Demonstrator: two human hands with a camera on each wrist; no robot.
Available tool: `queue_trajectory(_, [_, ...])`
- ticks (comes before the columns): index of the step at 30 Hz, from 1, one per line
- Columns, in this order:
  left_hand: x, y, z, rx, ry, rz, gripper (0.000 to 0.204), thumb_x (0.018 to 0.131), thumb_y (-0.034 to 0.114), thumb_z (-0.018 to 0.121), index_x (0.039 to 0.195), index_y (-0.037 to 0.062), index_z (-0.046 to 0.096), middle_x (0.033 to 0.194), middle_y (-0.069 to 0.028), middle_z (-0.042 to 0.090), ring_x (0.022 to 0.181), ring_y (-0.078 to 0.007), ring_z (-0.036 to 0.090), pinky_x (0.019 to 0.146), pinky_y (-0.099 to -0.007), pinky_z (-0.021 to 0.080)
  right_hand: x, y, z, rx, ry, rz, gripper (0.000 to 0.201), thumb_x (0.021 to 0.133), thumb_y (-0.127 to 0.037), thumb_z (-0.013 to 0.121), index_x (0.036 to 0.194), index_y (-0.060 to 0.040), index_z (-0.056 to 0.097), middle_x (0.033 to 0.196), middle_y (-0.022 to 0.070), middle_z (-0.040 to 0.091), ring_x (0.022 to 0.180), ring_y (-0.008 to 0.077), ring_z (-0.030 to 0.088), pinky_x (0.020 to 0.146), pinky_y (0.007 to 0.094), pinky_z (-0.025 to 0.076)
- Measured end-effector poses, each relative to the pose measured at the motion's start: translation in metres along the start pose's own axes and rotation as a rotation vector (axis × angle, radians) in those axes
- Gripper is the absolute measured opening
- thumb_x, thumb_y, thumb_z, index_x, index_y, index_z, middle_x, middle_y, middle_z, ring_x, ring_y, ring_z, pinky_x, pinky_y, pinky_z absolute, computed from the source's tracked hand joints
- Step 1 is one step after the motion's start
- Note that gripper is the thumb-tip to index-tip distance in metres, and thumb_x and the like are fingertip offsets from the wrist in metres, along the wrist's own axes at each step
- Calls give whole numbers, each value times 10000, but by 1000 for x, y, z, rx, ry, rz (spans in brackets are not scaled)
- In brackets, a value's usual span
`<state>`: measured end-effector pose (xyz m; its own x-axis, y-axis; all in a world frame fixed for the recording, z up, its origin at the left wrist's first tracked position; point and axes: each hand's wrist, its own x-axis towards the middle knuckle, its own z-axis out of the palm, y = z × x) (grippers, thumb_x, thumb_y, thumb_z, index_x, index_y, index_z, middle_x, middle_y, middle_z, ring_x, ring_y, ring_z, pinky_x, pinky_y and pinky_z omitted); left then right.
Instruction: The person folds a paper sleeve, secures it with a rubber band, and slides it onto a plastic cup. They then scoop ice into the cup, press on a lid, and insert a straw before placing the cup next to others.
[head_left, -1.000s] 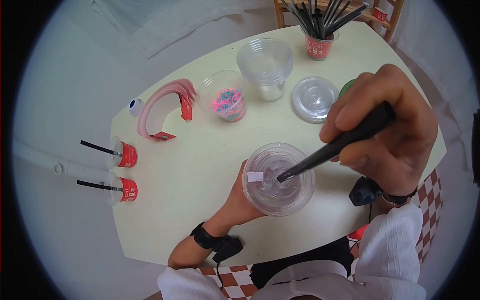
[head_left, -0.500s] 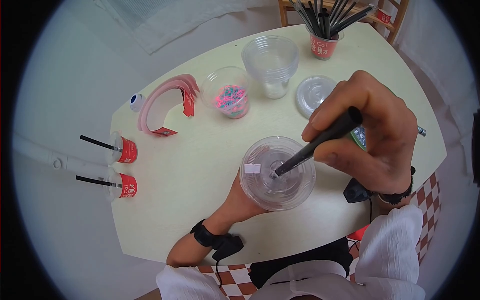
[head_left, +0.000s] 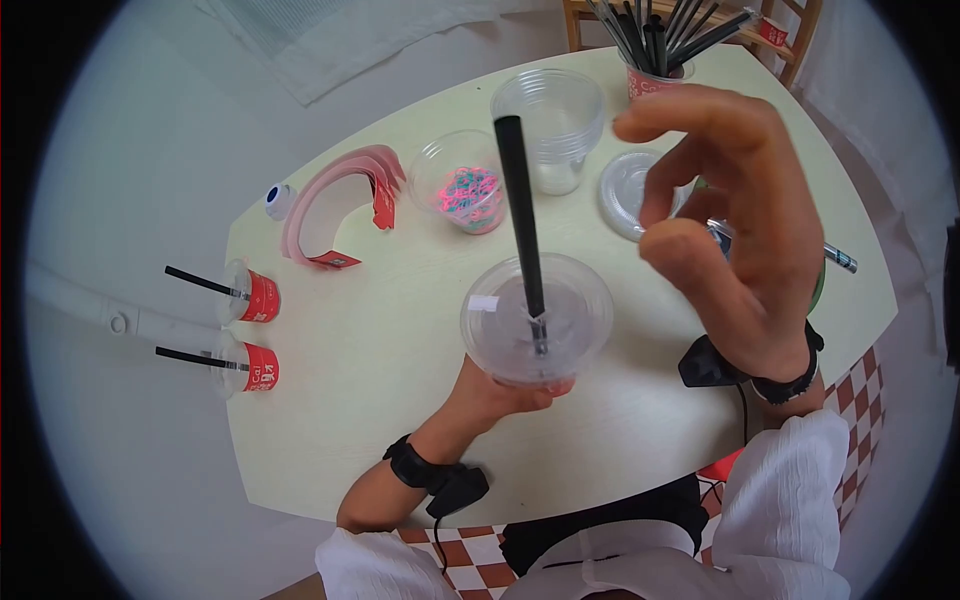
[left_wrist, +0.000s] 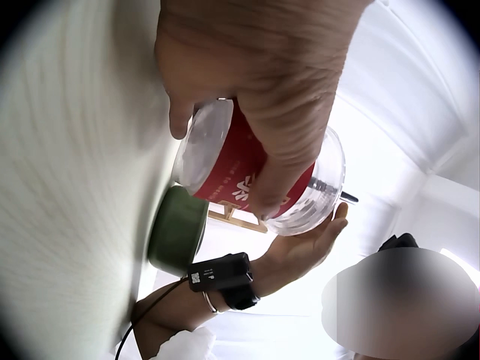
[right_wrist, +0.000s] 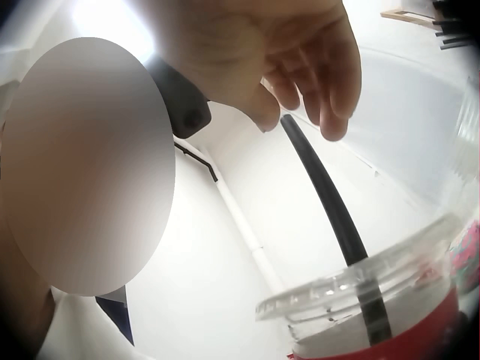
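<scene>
Head view, round clear-plastic cup (head_left: pixel 500 335), red-banded, smooth black straw (head_left: pixel 524 220) through its lid (head_left: pixel 585 310), left hand (head_left: pixel 500 395) curled round the cup, right hand (head_left: pixel 765 230) at two o'clock, fingers loosely parted, empty.

Left hand (head_left: pixel 497 396) partly hidden beneath clear cup (head_left: pixel 580 315), green container (left_wrist: pixel 176 229), apparently round, mostly behind right hand (head_left: pixel 755 235)
</scene>
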<state>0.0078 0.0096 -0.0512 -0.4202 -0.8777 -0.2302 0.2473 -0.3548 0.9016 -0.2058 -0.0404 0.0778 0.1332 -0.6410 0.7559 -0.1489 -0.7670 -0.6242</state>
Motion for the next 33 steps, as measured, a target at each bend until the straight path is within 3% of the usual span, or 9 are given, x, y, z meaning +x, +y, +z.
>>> queue_trajectory(3, [6,-3,-1,-198,55,139,868,608,260,871,1301,42,395,1195,-65,545,1091,-183,540,915,-340,462,-10,-6,-1,121,-158,-12,257,762,-101,704,940,51,599,875,91,601,581,105,516,514,199,427])
queue_trajectory(5, [6,-4,-8,-228,13,116,892,636,362,847,1315,33,370,1222,-74,527,1125,-194,519,947,-360,441,-18,-13,12,259,-536,67,215,748,-73,713,945,-44,632,862,43,624,492,108,515,443,223,400])
queue_trajectory(7, [7,-1,-10,-295,-18,118,903,644,386,836,1323,31,357,1244,-84,513,1146,-199,506,963,-368,430,-41,-15,32,202,-753,-70,147,827,-154,650,963,-147,593,765,-6,565,571,157,561,453,271,425])
queue_trajectory(8, [12,-2,-9,-297,-26,174,943,641,448,816,1337,30,336,1271,-99,494,1175,-212,487,982,-380,414,-52,-14,37,168,-1050,-67,178,871,-232,597,1010,-133,547,770,17,558,670,181,597,509,309,454])
queue_trajectory(11, [13,1,-9,-329,-66,180,951,655,492,786,1347,34,322,1273,-110,492,1175,-220,487,986,-382,412,-68,-8,56,178,-1561,-19,223,893,-277,560,1041,-114,526,818,48,578,740,232,612,600,360,478])
queue_trajectory(17, [13,-3,-13,-359,-69,177,937,685,495,763,1364,45,300,1298,-110,469,1194,-222,469,1006,-388,398,-101,19,70,304,-1577,62,254,853,-267,587,1021,-76,589,810,116,649,776,296,627,686,406,477])
queue_trajectory(23, [13,-1,-21,-398,-1,210,876,724,454,751,1363,54,305,1313,-74,457,1214,-200,447,1030,-394,371,-93,21,76,319,-1624,248,235,862,-245,561,1018,-73,602,823,95,666,805,272,633,728,390,472])
queue_trajectory(26, [13,4,-23,-436,44,242,842,740,426,747,1361,63,311,1315,-67,455,1223,-195,436,1046,-396,349,-98,25,79,361,-1569,281,222,870,-223,534,1011,-66,604,795,89,660,725,232,637,673,366,481])
queue_trajectory(33, [-26,33,-17,-315,96,251,854,694,225,795,1376,75,304,1321,-63,448,1231,-201,427,1046,-387,342,-98,33,81,497,-1569,587,223,879,-194,502,1020,-45,592,780,65,639,542,142,592,555,282,479])
